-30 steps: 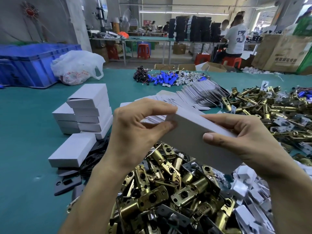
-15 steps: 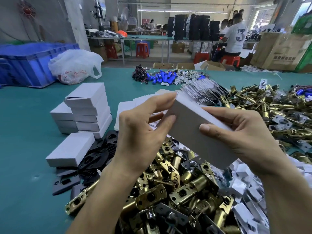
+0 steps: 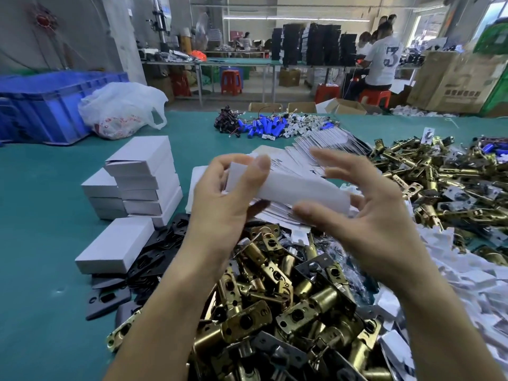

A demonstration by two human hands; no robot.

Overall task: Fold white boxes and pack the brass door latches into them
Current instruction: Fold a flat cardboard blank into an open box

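Green workshop counter point(image 3: 41, 243) heaped with brass latches point(image 3: 275, 312). Above them our left hand point(image 3: 220, 204) pinches one end of a half-folded white box point(image 3: 299, 191); our right hand point(image 3: 371, 224) spreads loose fingers point(image 3: 305, 213) round the other. We judge the end flap needs tucking next

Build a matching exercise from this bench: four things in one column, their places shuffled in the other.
1. blue crate
2. brass latches
3. white box
4. stack of folded boxes

A. between left hand and right hand
B. far left of the view
C. heaped below both hands
D. on the green table, left of both hands

Pairs: 1-B, 2-C, 3-A, 4-D
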